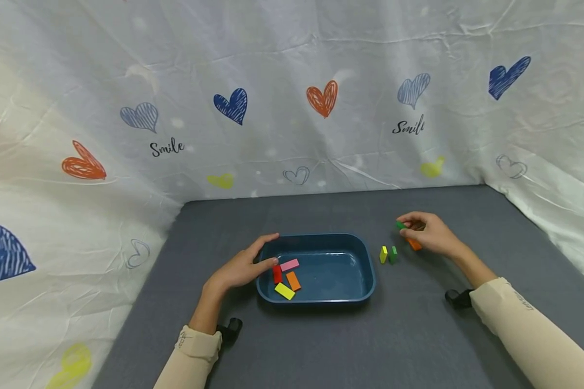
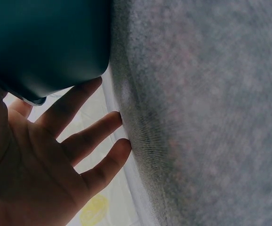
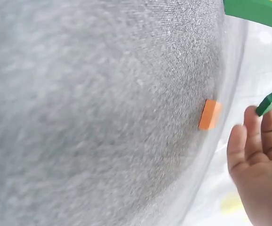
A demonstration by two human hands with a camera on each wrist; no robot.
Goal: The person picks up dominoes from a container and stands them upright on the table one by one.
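Note:
My left hand (image 1: 238,266) holds the left end of a dark blue tray (image 1: 316,301), thumb over the rim and fingers spread along the outside. In the left wrist view some fingertips touch the grey cloth beside the tray wall. Inside the tray's left part lie a pink block (image 1: 289,265), a red block (image 1: 278,274), an orange block (image 1: 293,281) and a yellow block (image 1: 284,291). Right of the tray, my right hand (image 1: 430,233) pinches a small green block (image 3: 269,102) between thumb and fingertips, raised off the table. Another orange block (image 3: 210,114) rests on the cloth below that hand.
Between tray and right hand, a yellow block (image 1: 383,254) and a second green block (image 1: 393,254) stand upright side by side. Grey cloth (image 1: 350,346) covers the table. A white curtain (image 1: 272,146) with printed hearts hangs behind and at the sides.

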